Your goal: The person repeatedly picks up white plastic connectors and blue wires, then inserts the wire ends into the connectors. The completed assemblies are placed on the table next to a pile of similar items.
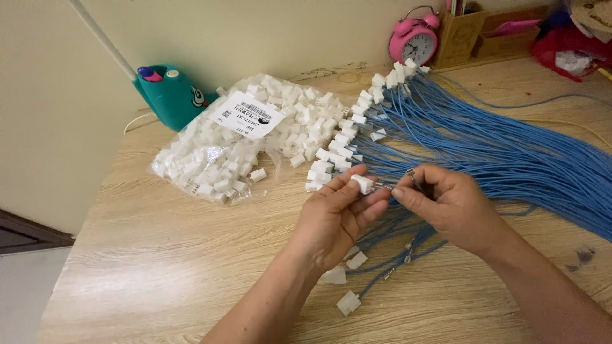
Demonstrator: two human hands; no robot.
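Head view looks down on a pale wooden worktop (178, 255). At upper left lies a clear bag (242, 137) full of white plugs, with a white rectangular label (246, 115) on top; its black print and barcode are too small to make out. Behind the bag stands a teal toy-shaped thing (172, 94), and a pink clock (414, 39) sits by the wall.

The left hand (338, 216) pinches a white plug (363, 184) between thumb and forefinger, the other fingers loosely curled beneath it. The right hand (449, 204) is closed around a thin blue wire (417, 181), whose metal tip points at the plug, just beside it; whether the tip has entered the plug cannot be told.

A thick sheaf of blue wires (510, 159) fans across the worktop to the right and is cut off by the frame edge. Many end in white plugs in a row near the bag. Some loose plugs (348, 302) lie under the left wrist, partly hidden.
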